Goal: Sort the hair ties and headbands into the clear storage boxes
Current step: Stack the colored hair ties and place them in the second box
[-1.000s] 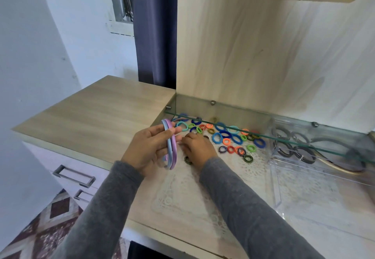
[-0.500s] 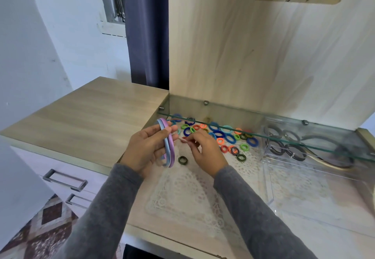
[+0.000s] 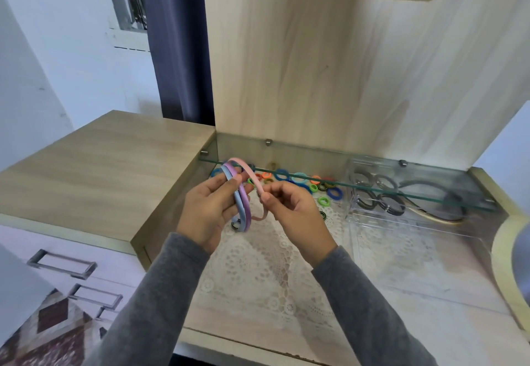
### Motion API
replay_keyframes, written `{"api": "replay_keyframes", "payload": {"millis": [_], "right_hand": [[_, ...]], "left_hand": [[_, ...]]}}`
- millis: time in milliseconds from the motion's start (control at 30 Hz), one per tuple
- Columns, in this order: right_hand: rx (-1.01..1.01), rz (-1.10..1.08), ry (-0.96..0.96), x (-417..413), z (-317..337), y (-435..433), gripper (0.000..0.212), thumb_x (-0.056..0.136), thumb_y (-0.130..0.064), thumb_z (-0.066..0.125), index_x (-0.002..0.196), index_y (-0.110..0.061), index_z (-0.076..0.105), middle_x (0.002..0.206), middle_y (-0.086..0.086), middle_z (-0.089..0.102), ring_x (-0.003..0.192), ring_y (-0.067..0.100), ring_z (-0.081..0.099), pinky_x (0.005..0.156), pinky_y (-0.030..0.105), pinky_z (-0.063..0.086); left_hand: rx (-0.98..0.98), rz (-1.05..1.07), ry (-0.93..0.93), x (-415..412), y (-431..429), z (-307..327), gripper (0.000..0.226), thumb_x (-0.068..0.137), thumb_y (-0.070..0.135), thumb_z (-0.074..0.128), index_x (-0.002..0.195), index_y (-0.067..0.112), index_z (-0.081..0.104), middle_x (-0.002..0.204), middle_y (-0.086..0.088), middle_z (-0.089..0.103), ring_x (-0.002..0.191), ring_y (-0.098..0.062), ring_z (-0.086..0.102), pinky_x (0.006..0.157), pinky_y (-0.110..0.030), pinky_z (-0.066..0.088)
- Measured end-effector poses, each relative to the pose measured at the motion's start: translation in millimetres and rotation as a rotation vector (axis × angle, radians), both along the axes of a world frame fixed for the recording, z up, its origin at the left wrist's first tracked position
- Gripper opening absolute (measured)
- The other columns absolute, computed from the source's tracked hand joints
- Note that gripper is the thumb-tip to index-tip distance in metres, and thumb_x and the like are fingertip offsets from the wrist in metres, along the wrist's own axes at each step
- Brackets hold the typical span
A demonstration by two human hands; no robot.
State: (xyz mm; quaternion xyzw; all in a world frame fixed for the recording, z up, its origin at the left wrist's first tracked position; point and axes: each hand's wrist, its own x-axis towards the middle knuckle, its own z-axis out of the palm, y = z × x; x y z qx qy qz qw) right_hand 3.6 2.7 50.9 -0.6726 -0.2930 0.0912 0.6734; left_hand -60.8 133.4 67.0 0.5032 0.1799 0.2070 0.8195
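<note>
Pinching the pink band near one end between thumb and forefinger of the right hand. Gripping the blue and purple bands in the left hand, fingers curled round. Held above the mat, by the ties, with the box off right. Likely light, springy and slick, so best taken mid-arc.

Lace mat, glass shelf, navy curtain.
</note>
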Motion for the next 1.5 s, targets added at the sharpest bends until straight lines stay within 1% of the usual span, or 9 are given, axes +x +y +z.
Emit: {"api": "replay_keyframes", "payload": {"millis": [200, 400, 667, 867, 1000, 1067, 1233, 1333, 1500], "right_hand": [[-0.025, 0.007, 0.042, -4.0, -2.1, -10.0, 0.010, 0.091, -0.003, 0.058, 0.092, -0.009, 0.066, 0.076, -0.004, 0.062, 0.060, 0.001, 0.054, 0.057, 0.013, 0.044], [-0.070, 0.015, -0.001, -2.9, -5.5, -14.9, 0.011, 0.091, -0.004, 0.058, 0.092, -0.012, 0.066, 0.082, 0.006, 0.063, 0.069, 0.014, 0.056, 0.070, 0.029, 0.051], [-0.157, 0.019, -0.100, -1.7, -9.5, -15.5, 0.012, 0.092, -0.002, 0.055, 0.097, -0.010, 0.063, 0.086, -0.003, 0.062, 0.072, 0.005, 0.056, 0.068, 0.019, 0.050], [-0.249, -0.001, -0.155, -1.3, -8.6, -17.2, 0.016, 0.093, -0.007, 0.054, 0.094, -0.021, 0.062, 0.086, -0.007, 0.062, 0.080, 0.018, 0.060, 0.073, 0.034, 0.053], [-0.287, -0.010, -0.210, -1.7, -5.9, -21.1, 0.012, 0.091, -0.010, 0.056, 0.091, -0.021, 0.063, 0.084, -0.006, 0.062, 0.077, 0.010, 0.057, 0.063, 0.017, 0.045], [-0.299, -0.057, -0.257, -0.4, -3.4, -23.4, 0.005, 0.090, -0.015, 0.059, 0.093, -0.017, 0.062, 0.085, -0.006, 0.062, 0.078, 0.006, 0.056, 0.065, 0.013, 0.042], [-0.257, -0.178, -0.348, -4.1, 7.4, -22.3, 0.018, 0.086, -0.023, 0.065, 0.101, -0.020, 0.054, 0.095, -0.011, 0.057, 0.092, 0.004, 0.055, 0.076, 0.015, 0.044], [-0.262, -0.199, -0.420, -11.3, 12.1, -17.2, 0.020, 0.086, -0.022, 0.064, 0.101, -0.025, 0.051, 0.096, -0.016, 0.055, 0.094, 0.000, 0.053, 0.079, 0.013, 0.043], [-0.356, -0.268, -0.579, -16.9, 6.5, -6.9, 0.027, 0.085, -0.016, 0.062, 0.108, -0.017, 0.048, 0.101, -0.004, 0.056, 0.094, 0.008, 0.052, 0.079, 0.020, 0.044]], "left_hand": [[-0.023, -0.030, 0.013, 6.5, -10.1, 0.5, 0.012, 0.091, 0.006, 0.057, 0.098, 0.004, 0.067, 0.089, -0.014, 0.072, 0.077, -0.020, 0.070, 0.066, -0.026, 0.059], [-0.021, -0.094, -0.001, 7.7, -14.3, -1.8, 0.018, 0.094, 0.007, 0.054, 0.107, 0.004, 0.066, 0.093, -0.008, 0.074, 0.081, -0.017, 0.071, 0.067, -0.024, 0.058], [-0.049, -0.150, 0.025, 8.0, -14.5, -0.8, 0.020, 0.095, 0.008, 0.052, 0.111, 0.003, 0.064, 0.101, -0.010, 0.073, 0.083, -0.018, 0.072, 0.063, -0.024, 0.057], [-0.025, -0.140, 0.060, 9.2, -17.3, -0.5, 0.019, 0.092, 0.010, 0.057, 0.107, 0.004, 0.067, 0.093, -0.009, 0.074, 0.079, -0.017, 0.071, 0.064, -0.025, 0.058], [-0.030, -0.141, 0.074, 9.4, -18.8, -3.4, 0.021, 0.094, 0.009, 0.055, 0.112, 0.006, 0.065, 0.103, -0.008, 0.073, 0.084, -0.018, 0.071, 0.062, -0.026, 0.057], [-0.047, -0.136, 0.072, 9.1, -20.5, -3.9, 0.020, 0.093, 0.009, 0.055, 0.111, 0.006, 0.066, 0.101, -0.010, 0.073, 0.086, -0.020, 0.071, 0.066, -0.028, 0.059], [-0.056, -0.095, 0.061, 11.5, -27.1, -4.1, 0.016, 0.093, 0.007, 0.055, 0.105, 0.007, 0.066, 0.087, -0.005, 0.074, 0.076, -0.015, 0.071, 0.065, -0.026, 0.059], [-0.081, -0.110, 0.067, 13.9, -30.6, -4.2, 0.022, 0.093, 0.009, 0.055, 0.112, 0.005, 0.065, 0.095, -0.010, 0.072, 0.080, -0.017, 0.068, 0.061, -0.024, 0.057], [-0.124, -0.109, 0.063, 15.9, -34.9, -7.7, 0.028, 0.092, 0.012, 0.056, 0.118, 0.002, 0.063, 0.096, -0.013, 0.067, 0.082, -0.019, 0.061, 0.063, -0.024, 0.056]]}}
